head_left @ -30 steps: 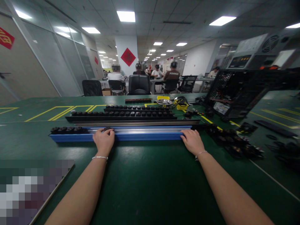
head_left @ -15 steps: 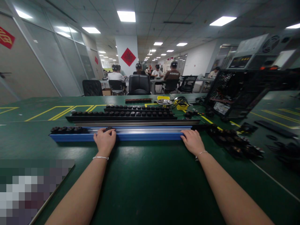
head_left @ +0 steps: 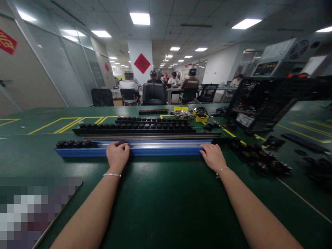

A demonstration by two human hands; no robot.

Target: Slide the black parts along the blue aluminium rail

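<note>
A long blue channel rail [head_left: 166, 151] with a silvery inside lies crosswise on the green table. Several black knob-like parts [head_left: 75, 144] sit in a row in its left end. My left hand [head_left: 118, 155] is at the rail left of its middle, fingers closed on one small black part [head_left: 121, 142] at the channel, mostly hidden by the fingers. Near the rail's right end, my right hand [head_left: 213, 156] grips the front wall between thumb and fingers.
Behind the rail lie a dark strip [head_left: 153, 136] and black rails with rows of black parts [head_left: 135, 126]. An open computer case [head_left: 261, 103] stands at right, with loose black parts [head_left: 261, 155] before it. Farther back are a metal bowl [head_left: 182, 113] and seated people [head_left: 190, 83].
My left hand has shifted slightly to the right along the rail, with the small black part. My right hand stays in place on the rail.
</note>
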